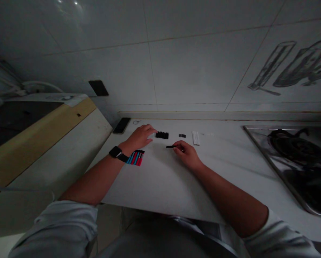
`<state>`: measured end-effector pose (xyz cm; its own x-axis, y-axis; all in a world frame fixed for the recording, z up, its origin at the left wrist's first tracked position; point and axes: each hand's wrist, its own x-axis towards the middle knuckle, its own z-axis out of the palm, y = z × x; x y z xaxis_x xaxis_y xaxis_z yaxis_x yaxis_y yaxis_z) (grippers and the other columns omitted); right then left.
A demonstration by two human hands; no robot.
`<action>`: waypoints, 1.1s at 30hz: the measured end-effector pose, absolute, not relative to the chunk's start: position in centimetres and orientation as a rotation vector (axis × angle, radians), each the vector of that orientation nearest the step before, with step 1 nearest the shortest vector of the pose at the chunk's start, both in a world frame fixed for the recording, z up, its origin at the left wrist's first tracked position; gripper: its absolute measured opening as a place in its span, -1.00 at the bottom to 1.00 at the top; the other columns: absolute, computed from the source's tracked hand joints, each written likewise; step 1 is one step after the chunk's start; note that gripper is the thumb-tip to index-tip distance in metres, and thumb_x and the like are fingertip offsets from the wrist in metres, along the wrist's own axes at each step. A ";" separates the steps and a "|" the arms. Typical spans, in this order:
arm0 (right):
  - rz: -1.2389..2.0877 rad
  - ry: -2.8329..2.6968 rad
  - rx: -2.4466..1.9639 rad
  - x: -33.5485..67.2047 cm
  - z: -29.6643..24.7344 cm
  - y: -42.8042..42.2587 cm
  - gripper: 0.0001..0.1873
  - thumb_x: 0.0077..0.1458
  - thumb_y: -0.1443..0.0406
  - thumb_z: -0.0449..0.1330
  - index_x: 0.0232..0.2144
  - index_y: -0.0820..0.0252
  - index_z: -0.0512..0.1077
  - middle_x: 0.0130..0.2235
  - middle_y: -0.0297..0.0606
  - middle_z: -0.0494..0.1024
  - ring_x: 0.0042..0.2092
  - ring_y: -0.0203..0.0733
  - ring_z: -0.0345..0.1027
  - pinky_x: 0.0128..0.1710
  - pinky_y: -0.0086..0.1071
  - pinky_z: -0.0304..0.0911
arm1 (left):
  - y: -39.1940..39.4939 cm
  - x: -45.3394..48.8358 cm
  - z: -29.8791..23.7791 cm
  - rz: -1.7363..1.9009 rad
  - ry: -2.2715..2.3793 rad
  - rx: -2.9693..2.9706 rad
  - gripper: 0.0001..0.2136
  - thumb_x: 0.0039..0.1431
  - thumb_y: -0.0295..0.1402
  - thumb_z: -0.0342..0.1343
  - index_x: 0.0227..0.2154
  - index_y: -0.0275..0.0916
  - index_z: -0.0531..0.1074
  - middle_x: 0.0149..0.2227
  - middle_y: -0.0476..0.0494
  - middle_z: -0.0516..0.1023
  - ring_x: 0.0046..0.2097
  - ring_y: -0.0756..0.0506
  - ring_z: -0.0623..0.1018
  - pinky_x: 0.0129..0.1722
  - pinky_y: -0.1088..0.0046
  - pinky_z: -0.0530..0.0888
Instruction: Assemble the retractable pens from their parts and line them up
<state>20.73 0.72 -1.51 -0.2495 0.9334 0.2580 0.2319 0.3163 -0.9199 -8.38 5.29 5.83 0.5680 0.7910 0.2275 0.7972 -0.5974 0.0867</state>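
My left hand (140,137), with a black watch (115,152) on its wrist, reaches over the white counter (163,179), fingers stretched toward a row of small black caps (162,135) and touching its left end. My right hand (186,153) is closed in a pinch on a thin black pen part (171,146) that points left. A bundle of red and blue pens (136,157) lies just under my left wrist. A small black piece (182,135) and several white sticks (195,137) lie beyond my right hand.
A dark phone (121,125) lies at the counter's back left corner by the tiled wall. A gas stove (297,157) is set into the counter on the right. A washing machine (42,122) stands to the left.
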 end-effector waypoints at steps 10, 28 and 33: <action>1.445 -1.553 -0.920 20.5 0.4 0.5 -0.57 0.03 -0.09 0.31 -0.32 0.11 0.41 -0.47 -0.43 0.39 -0.45 -0.29 0.24 -0.42 -0.39 0.21 | 1.9 -2.4 8.0 -0.453 -0.988 -3.110 -0.47 0.16 -0.41 0.36 0.19 0.05 0.47 0.16 -0.18 0.47 0.18 -0.26 0.46 0.21 0.14 0.41; 1.328 -1.418 -1.049 21.0 -0.7 1.7 -0.66 0.10 -0.03 0.23 -0.31 0.10 0.46 -0.44 -0.40 0.43 -0.47 -0.30 0.23 -0.46 -0.40 0.19 | 11.3 -0.9 1.5 -0.626 -1.425 -2.840 -0.58 0.13 -0.19 0.37 0.06 -0.13 0.57 0.09 -0.24 0.49 0.13 -0.25 0.49 0.23 0.14 0.41; 1.313 -1.424 -1.050 20.9 -1.2 1.7 -0.69 0.11 0.00 0.23 -0.31 0.10 0.47 -0.45 -0.39 0.43 -0.47 -0.29 0.22 -0.47 -0.40 0.15 | 12.5 -0.8 0.0 -0.535 -1.500 -2.845 -0.60 0.12 -0.19 0.35 0.02 -0.15 0.58 0.06 -0.23 0.52 0.11 -0.25 0.51 0.22 0.15 0.41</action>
